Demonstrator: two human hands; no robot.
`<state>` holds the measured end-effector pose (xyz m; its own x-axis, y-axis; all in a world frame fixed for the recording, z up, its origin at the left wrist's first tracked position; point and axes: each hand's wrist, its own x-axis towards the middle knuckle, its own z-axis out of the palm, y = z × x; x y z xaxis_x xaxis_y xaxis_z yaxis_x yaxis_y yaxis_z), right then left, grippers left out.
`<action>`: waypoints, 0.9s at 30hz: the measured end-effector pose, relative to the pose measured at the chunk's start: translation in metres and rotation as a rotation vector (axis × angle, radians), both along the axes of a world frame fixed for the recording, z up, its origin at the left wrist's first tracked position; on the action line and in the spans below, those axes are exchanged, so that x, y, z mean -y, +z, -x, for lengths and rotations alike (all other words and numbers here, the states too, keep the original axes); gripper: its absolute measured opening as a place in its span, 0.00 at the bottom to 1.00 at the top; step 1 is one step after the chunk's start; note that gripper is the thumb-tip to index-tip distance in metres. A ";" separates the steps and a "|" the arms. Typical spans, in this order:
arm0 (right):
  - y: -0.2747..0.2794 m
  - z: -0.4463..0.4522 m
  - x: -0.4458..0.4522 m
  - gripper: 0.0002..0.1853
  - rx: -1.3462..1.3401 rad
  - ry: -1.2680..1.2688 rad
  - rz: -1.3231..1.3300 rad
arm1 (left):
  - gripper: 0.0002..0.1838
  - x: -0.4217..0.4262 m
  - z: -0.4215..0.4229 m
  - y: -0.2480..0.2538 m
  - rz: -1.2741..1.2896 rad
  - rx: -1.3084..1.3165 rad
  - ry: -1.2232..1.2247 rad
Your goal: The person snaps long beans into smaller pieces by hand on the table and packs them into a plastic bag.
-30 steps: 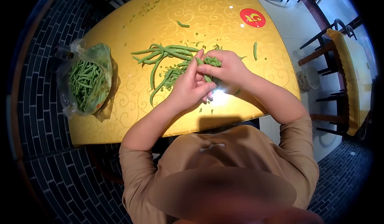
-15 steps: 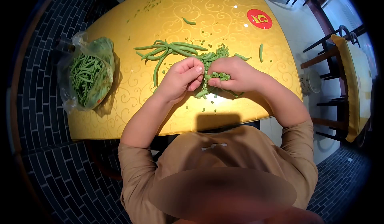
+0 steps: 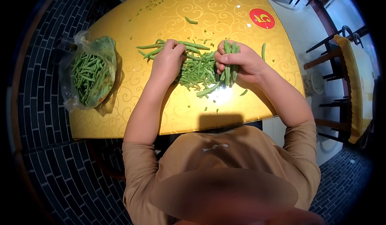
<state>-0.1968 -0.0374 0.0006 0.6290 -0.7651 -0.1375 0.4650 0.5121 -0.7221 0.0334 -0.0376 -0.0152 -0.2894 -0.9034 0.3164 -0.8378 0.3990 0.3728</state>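
Note:
My right hand (image 3: 245,62) is closed around a bundle of green beans (image 3: 228,70), with the thumb across the stalks. Beside it lies a heap of short broken bean pieces (image 3: 197,73) on the yellow table (image 3: 132,92). To the left of that heap, my left hand (image 3: 168,62) reaches over a loose group of long whole green beans (image 3: 195,46). Its fingers curl down onto them in a pinch, and the fingertips are partly hidden. One longer bean (image 3: 208,90) rests at the near edge of the heap.
A clear plastic bag (image 3: 64,84) full of green beans stands at the table's left side. Single beans (image 3: 263,51) and small trimmings (image 3: 152,2) are scattered about. A red round sticker (image 3: 262,18) is at the far right. Another table (image 3: 354,84) stands beyond the floor.
My left hand has moved left, from beside my right hand to the whole beans. My right hand has turned, showing its bundle upright. The heap of pieces is now more exposed.

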 end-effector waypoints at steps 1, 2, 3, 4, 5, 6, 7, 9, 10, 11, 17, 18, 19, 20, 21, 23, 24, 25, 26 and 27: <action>0.001 0.001 0.002 0.09 -0.007 0.026 0.012 | 0.12 0.002 -0.002 -0.003 0.031 0.001 -0.013; 0.000 0.004 0.005 0.09 0.032 0.032 0.005 | 0.12 0.003 -0.003 -0.005 0.062 0.002 -0.027; -0.001 0.006 0.007 0.08 0.071 0.038 -0.002 | 0.12 0.003 -0.004 -0.005 0.101 -0.040 -0.068; 0.000 0.006 0.008 0.08 0.111 0.042 -0.009 | 0.12 0.003 -0.005 -0.006 0.141 -0.081 -0.110; 0.002 0.007 0.008 0.08 0.049 -0.009 -0.013 | 0.12 0.003 -0.005 -0.006 0.179 -0.122 -0.153; 0.006 0.008 0.008 0.08 -0.020 -0.022 -0.038 | 0.13 0.003 -0.003 -0.005 0.241 -0.125 -0.188; 0.009 0.008 0.008 0.08 -0.090 -0.035 -0.063 | 0.14 0.002 -0.001 -0.003 0.302 -0.129 -0.223; 0.011 0.006 0.007 0.08 -0.195 -0.038 -0.080 | 0.16 -0.001 0.003 0.002 0.384 -0.142 -0.275; 0.009 0.003 0.004 0.09 -0.230 -0.027 -0.071 | 0.16 -0.004 0.004 0.004 0.402 -0.151 -0.294; 0.007 0.001 0.002 0.09 -0.265 -0.017 -0.063 | 0.17 -0.007 0.006 0.006 0.420 -0.160 -0.312; 0.010 -0.004 -0.008 0.07 -0.465 0.096 0.140 | 0.15 -0.011 0.010 0.012 0.468 -0.123 -0.344; 0.011 -0.004 -0.009 0.07 -0.488 0.081 0.155 | 0.15 -0.011 0.010 0.012 0.470 -0.135 -0.340; 0.011 -0.004 -0.008 0.06 -0.490 0.066 0.145 | 0.15 -0.012 0.011 0.011 0.471 -0.147 -0.335; 0.011 -0.003 -0.007 0.06 -0.491 0.052 0.135 | 0.15 -0.012 0.011 0.010 0.473 -0.159 -0.330; 0.011 -0.002 -0.006 0.06 -0.493 0.037 0.126 | 0.15 -0.012 0.012 0.010 0.473 -0.178 -0.326; 0.013 -0.003 -0.007 0.06 -0.440 -0.039 0.097 | 0.15 -0.013 0.013 0.012 0.472 -0.217 -0.316; 0.013 -0.004 -0.008 0.06 -0.414 -0.077 0.083 | 0.15 -0.013 0.013 0.011 0.508 -0.221 -0.307; 0.013 -0.005 -0.008 0.05 -0.353 -0.130 0.054 | 0.15 -0.013 0.013 0.010 0.543 -0.225 -0.298; 0.013 -0.006 -0.009 0.05 -0.292 -0.182 0.024 | 0.15 -0.014 0.014 0.009 0.579 -0.229 -0.288; 0.013 -0.007 -0.010 0.04 -0.232 -0.234 -0.006 | 0.15 -0.015 0.015 0.010 0.614 -0.218 -0.277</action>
